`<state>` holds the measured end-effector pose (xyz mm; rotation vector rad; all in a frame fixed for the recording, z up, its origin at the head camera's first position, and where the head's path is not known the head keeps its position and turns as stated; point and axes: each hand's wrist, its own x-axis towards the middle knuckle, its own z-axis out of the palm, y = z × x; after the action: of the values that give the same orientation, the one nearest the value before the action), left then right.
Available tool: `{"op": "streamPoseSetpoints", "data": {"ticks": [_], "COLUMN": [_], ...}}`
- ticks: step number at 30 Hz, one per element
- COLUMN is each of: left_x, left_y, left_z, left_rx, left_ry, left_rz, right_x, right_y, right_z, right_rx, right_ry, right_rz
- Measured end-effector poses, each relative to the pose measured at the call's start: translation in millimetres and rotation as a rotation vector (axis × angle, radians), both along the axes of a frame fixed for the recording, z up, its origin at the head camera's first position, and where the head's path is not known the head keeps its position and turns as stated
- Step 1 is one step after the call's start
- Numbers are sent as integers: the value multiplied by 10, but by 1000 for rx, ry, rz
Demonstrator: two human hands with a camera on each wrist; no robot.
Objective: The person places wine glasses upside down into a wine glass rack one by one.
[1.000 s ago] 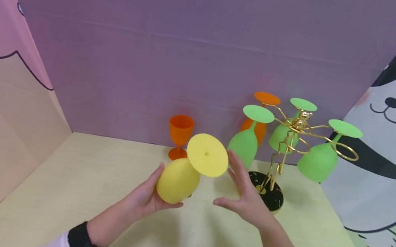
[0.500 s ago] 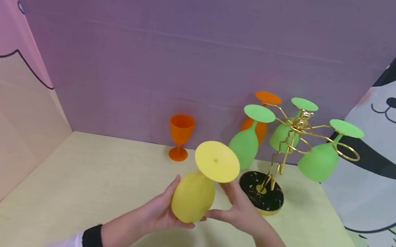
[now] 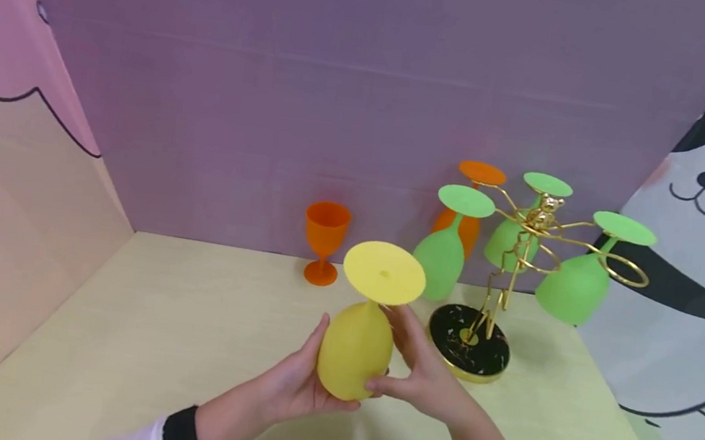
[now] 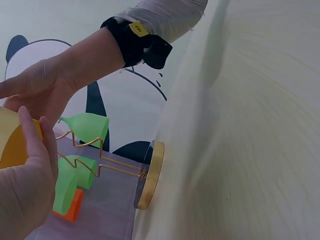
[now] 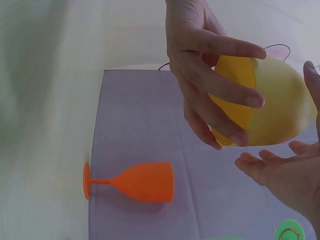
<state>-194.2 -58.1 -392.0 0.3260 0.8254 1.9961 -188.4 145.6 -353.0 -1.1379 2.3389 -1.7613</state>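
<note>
A yellow goblet (image 3: 356, 351) is upside down above the table, its round foot toward me. My left hand (image 3: 290, 387) grips its bowl from the left and below. In the right wrist view, the left fingers (image 5: 225, 90) spread over the rim and around the bowl. My right hand (image 3: 431, 385) is at the goblet's right side, thumb against the bowl in the head view and fingers partly hidden behind it. Seen from the right wrist, those right fingers (image 5: 265, 165) are loosely extended just under the bowl.
An orange goblet (image 3: 327, 228) stands upright by the purple backdrop (image 3: 239, 127). On the right, a gold wire rack (image 3: 540, 230) with a black round base (image 3: 469, 342) carries an inverted orange goblet (image 3: 482, 173) and three green goblets (image 3: 573, 289) by their feet.
My left hand has brought the yellow goblet rightward and turned it more upright, foot up. My right hand has moved slightly closer, its thumb now meeting the bowl.
</note>
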Motion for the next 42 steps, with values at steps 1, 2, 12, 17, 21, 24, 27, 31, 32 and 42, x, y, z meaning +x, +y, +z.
{"op": "streamPoseSetpoints", "data": {"ticks": [1,2,12,17,21,24,27,31,32,42], "left_x": [0,-1,-9,-11,-10,-8,-8,-8,-8,-13], "left_y": [7,13,75,79,76,76,77,80,82,109], "left_z": [-1,-4,-1,10,9,5,-3,-12,-15,-23], "left_rx": [2,2,-20,-21,-26,-25,-21,-16,-15,-6], "left_ry": [-3,-5,-11,-17,-15,-11,-7,-9,-8,-26], "left_rz": [6,11,48,44,36,33,31,23,21,37], "right_x": [0,0,-12,-26,-27,-31,-36,-42,-41,-24], "right_y": [-1,-2,-2,-2,-5,-9,-12,-6,-3,31], "right_z": [-1,-4,-21,-7,-1,-1,-8,-21,-26,-37], "right_rx": [-2,-2,29,25,20,14,8,5,5,47], "right_ry": [-4,-3,-29,-17,-12,-2,15,28,27,1], "right_rz": [-2,-1,-23,-5,3,9,17,26,27,-28]}}
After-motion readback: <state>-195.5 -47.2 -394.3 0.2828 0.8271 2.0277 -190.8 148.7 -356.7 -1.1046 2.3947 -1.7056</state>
